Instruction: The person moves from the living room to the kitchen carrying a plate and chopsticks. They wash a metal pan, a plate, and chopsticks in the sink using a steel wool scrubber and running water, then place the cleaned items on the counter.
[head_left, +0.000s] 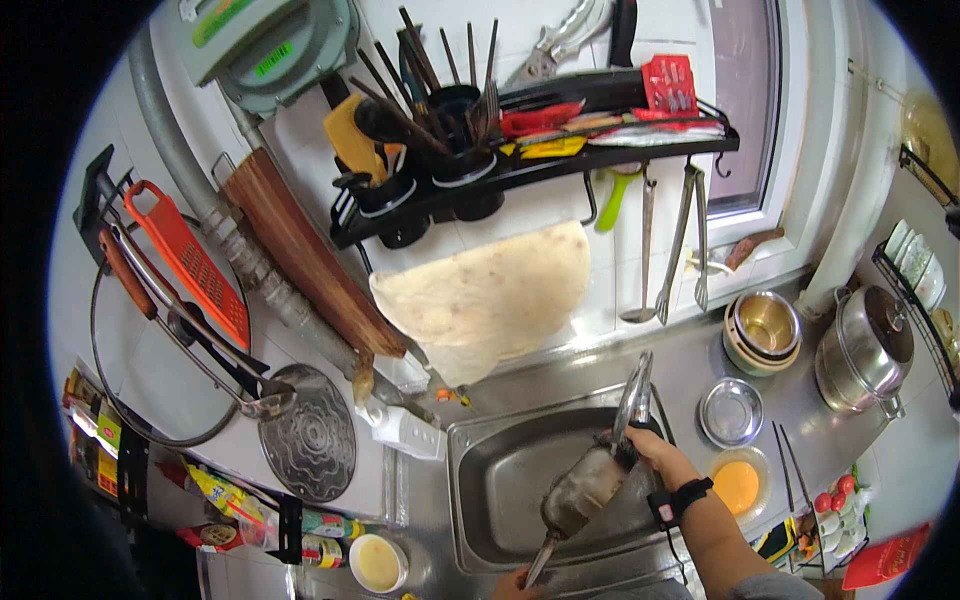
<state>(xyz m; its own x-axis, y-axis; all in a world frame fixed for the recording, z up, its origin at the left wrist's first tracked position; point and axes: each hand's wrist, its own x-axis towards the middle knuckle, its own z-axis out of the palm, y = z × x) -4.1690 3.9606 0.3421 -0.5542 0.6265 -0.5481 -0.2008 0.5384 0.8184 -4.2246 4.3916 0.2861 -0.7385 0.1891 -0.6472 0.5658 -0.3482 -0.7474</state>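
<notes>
My left hand (517, 583), at the bottom edge of the picture, grips the handle of a metal pan (585, 491). The pan is tilted over the stainless steel sink (491, 495), and its surface looks wet. My right hand (651, 450) is at the pan's far end beside the chrome faucet (636, 390). It is closed around a dark item (624, 456), perhaps a scrubber, pressed to the pan. The faucet hides some of the fingers. A black band with a small device (667, 508) is on my right wrist.
Right of the sink are a metal dish (731, 412), a bowl of orange liquid (736, 486), chopsticks (793, 465), stacked bowls (765, 330) and a lidded steamer pot (866, 352). A white tub (377, 562) stands at left. A black utensil rack (540, 157) hangs above a draped cloth (487, 292).
</notes>
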